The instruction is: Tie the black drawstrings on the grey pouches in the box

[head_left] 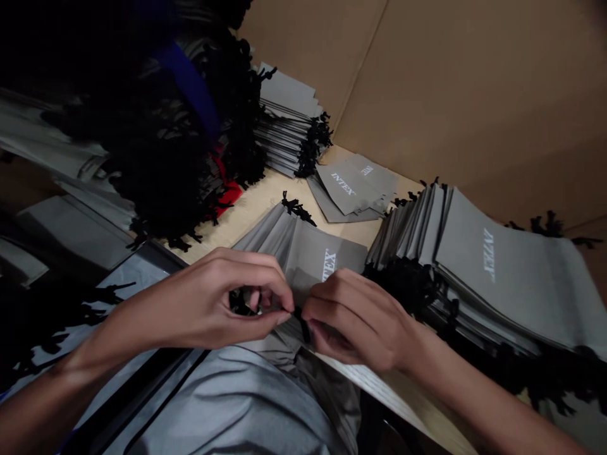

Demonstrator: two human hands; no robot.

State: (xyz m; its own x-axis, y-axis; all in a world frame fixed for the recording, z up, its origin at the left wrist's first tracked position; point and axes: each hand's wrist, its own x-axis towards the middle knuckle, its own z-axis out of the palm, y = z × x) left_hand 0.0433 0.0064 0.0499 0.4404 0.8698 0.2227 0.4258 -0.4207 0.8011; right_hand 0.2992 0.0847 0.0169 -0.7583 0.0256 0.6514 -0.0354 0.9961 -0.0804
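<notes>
The fingertips of the left hand are drawn narrow, closed on a black drawstring cord near where it leaves the bag mouth; the other fingers curl inward. The right hand meets it from the opposite side, its fingers bent and close together at the same cord. The exact contact of its fingertips is partly hidden, though it appears to be pinching.

The cord belongs to a grey drawstring pouch printed with white INTEX lettering, lying flat and pleated just beyond the hands on a pale wooden table. A tuft of black cord ends sits at its far end. The pouch is judged light, soft and thin, likely to slide and crease; the cord is judged thin and limp, best held close to the fabric between fingertip and thumb.

To the right lies a tall stack of matching pouches, with a smaller pile and another stack beyond. A dark mass of tasselled cords lies upper left, beside a red item. A cardboard sheet stands behind.
</notes>
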